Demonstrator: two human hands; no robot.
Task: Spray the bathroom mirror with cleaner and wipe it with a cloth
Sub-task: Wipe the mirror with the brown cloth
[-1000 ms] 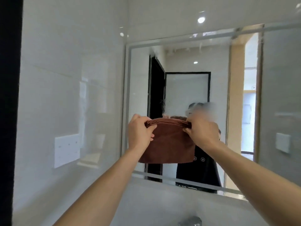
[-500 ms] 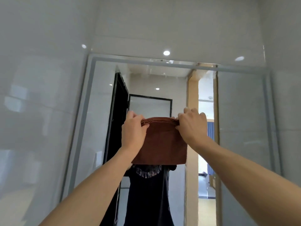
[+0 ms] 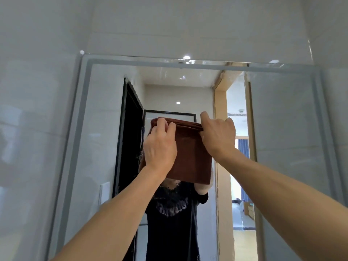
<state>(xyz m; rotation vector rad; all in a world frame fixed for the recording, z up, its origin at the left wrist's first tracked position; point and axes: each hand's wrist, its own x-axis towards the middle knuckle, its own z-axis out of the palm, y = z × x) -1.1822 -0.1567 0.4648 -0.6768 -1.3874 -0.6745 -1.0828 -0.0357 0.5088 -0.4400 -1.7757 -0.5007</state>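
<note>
The job looked to be in its wiping stage: droplets and streaks showed along the top of the mirror (image 3: pixel 282 113) near the upper centre of the frame, which suggested spraying was done, though no bottle was in view. The folded brown cloth (image 3: pixel 190 157) hung at mid-frame, in front of the glass — whether it touched the glass could not be told. Both arms reached up from the lower corners. The left hand (image 3: pixel 160 146) curled over the cloth's top-left edge, and the right hand (image 3: pixel 218 134) pinched its top-right corner — most of the glass probably remained to wipe.
</note>
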